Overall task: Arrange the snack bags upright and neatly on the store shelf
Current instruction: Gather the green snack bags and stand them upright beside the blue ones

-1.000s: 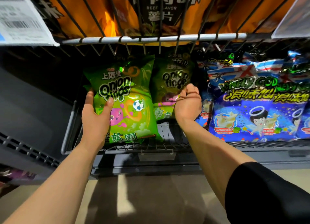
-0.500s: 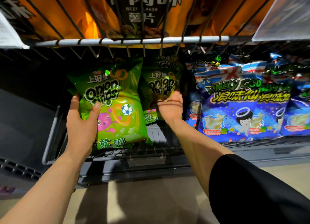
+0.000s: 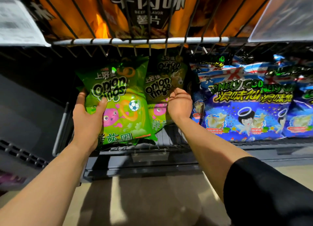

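A bright green Onion Rings bag [image 3: 125,105] stands upright at the front left of the wire shelf [image 3: 169,146]. My left hand [image 3: 88,117] grips its left edge, thumb on the front of the bag. Behind it to the right stands a second green Onion Rings bag [image 3: 159,90], with a third, darker one [image 3: 171,66] further back. My right hand [image 3: 179,105] holds the right edge of the second bag, its fingers hidden behind the pack.
Blue Lonely God snack bags [image 3: 245,107] fill the shelf to the right, close to my right wrist. Orange beef-flavour chip bags [image 3: 149,11] sit on the wire shelf above. A grey side panel [image 3: 25,117] bounds the left. A price label holder [image 3: 149,155] hangs at the shelf front.
Both hands have kept their hold on the green bags. The front bag has shifted slightly and stands a bit straighter; my view has swung sideways and back.
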`<state>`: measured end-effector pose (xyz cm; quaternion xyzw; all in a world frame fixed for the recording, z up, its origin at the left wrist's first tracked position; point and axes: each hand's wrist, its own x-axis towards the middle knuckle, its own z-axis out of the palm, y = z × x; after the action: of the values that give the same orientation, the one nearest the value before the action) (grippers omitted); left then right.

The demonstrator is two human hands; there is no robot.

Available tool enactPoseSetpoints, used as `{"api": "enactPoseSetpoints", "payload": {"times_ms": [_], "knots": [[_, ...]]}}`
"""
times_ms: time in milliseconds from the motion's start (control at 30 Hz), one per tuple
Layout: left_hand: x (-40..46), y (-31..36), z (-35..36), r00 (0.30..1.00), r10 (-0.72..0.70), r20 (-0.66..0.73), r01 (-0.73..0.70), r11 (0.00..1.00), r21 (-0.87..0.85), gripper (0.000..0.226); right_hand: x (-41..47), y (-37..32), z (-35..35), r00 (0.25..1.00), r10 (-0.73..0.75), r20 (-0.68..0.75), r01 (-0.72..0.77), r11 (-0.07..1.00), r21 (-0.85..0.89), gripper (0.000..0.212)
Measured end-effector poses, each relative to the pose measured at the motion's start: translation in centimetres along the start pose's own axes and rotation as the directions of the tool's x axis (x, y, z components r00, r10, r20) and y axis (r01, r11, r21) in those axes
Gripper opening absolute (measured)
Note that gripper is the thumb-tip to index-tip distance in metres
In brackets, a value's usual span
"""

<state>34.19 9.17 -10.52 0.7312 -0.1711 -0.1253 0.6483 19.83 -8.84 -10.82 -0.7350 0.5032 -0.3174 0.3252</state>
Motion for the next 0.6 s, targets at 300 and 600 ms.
{"api": "enactPoseSetpoints", "payload": {"times_ms": [300, 600], "knots": [[-2.5, 6.3, -3.9, 0.994, -0.109, 0.010, 0.110, 0.993, -0.037, 0.055, -4.7, -5.5, -6.0, 0.985, -0.092, -0.147, 0.052, 0.964, -0.259, 0.026], [-7.5, 9.1, -8.9, 0.986, -0.167, 0.001, 0.167, 0.985, -0.038, 0.033, -8.9, -5.3, -11.4, 0.972, -0.136, -0.194, 0.058, 0.930, -0.362, 0.026]]}}
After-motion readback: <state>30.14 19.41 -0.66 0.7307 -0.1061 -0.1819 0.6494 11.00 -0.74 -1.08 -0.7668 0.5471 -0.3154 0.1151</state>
